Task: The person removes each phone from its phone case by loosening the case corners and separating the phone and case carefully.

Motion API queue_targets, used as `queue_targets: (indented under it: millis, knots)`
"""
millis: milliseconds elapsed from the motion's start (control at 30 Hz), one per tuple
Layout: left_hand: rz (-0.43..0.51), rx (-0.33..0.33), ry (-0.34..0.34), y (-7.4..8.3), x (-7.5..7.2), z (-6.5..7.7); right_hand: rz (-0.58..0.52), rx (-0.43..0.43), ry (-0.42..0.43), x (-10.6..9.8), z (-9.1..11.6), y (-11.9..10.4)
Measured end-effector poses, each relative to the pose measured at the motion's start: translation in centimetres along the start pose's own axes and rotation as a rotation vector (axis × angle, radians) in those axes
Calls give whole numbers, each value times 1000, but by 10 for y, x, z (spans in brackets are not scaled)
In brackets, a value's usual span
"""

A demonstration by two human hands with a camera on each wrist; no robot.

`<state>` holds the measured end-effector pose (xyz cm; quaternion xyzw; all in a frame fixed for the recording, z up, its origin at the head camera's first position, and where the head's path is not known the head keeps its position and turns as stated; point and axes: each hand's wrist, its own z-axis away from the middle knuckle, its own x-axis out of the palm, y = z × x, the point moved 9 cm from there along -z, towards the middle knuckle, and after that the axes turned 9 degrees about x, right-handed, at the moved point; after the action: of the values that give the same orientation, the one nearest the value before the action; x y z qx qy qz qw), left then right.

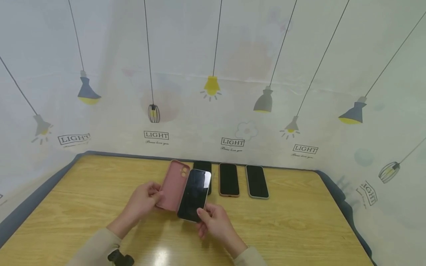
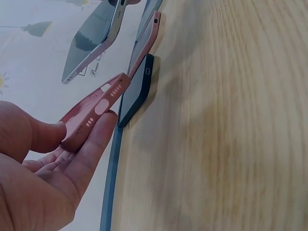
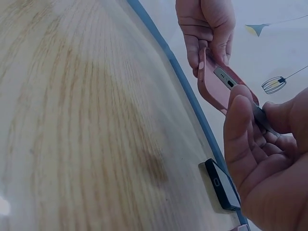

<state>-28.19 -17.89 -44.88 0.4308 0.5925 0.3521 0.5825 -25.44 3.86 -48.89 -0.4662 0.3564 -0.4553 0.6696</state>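
Note:
My left hand (image 1: pixel 143 200) pinches the lower left edge of a pink phone case (image 1: pixel 171 186), which is held up with its hollow side facing me. In the left wrist view the thumb lies on the inside of the case (image 2: pixel 98 107) and the fingers support it from behind. My right hand (image 1: pixel 217 222) grips a dark-screened smartphone (image 1: pixel 193 196) by its lower right corner, thumb on the front. The phone is tilted and overlaps the case's right side in the head view. From the left wrist, the phone (image 2: pixel 91 38) appears apart from the case.
Behind the held phone lies a black-edged phone (image 1: pixel 202 165), partly hidden. To its right are a pink-edged phone (image 1: pixel 229 180) and a silver-edged phone (image 1: pixel 257 181), in a row near the wooden table's (image 1: pixel 293 221) back edge. A lamp-printed curtain (image 1: pixel 186 44) hangs behind the table.

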Motion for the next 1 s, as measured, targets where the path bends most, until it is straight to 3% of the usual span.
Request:
queue_targets:
  millis: [200, 467, 1000]
  knots:
    - [25, -15, 28, -3, -5, -1, 13, 27, -5, 2, 3, 8]
    - [-13, -17, 39, -9, -8, -7, 18, 24, -11, 4, 5, 15]
    - [-82, -61, 28, -21, -21, -29, 54, -2, -41, 9, 3, 10]
